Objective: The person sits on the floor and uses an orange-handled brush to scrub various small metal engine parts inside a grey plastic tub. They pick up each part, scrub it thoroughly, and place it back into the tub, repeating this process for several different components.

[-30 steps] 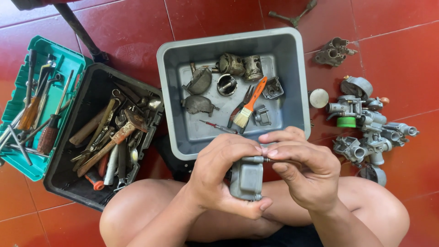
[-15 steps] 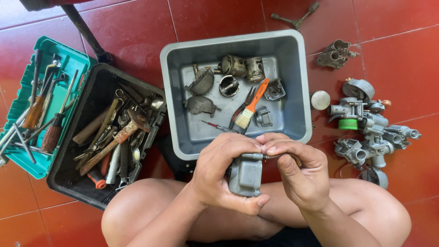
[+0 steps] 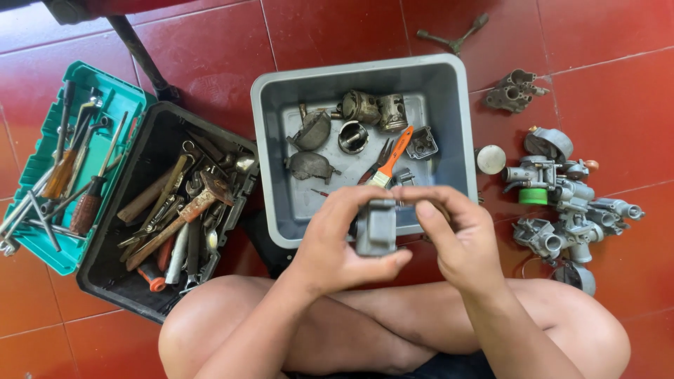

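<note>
My left hand (image 3: 342, 245) grips a small grey metal carburetor bowl (image 3: 375, 227), held upright above my crossed legs. My right hand (image 3: 453, 235) closes over the bowl's right side and top edge, fingers curled on it. Just beyond my hands sits a grey plastic tub (image 3: 449, 98) holding several metal engine parts and an orange-handled paintbrush (image 3: 392, 158).
An open black toolbox (image 3: 123, 277) full of hand tools lies at left, with its green tray (image 3: 42, 249) of screwdrivers beside it. Several carburetor bodies (image 3: 562, 203) and a white cap (image 3: 490, 159) lie on the red tiles at right. A T-wrench (image 3: 453, 36) lies at the back.
The bowl has been turned from lying sideways to upright in my hands. My right hand's fingers shifted over its top edge.
</note>
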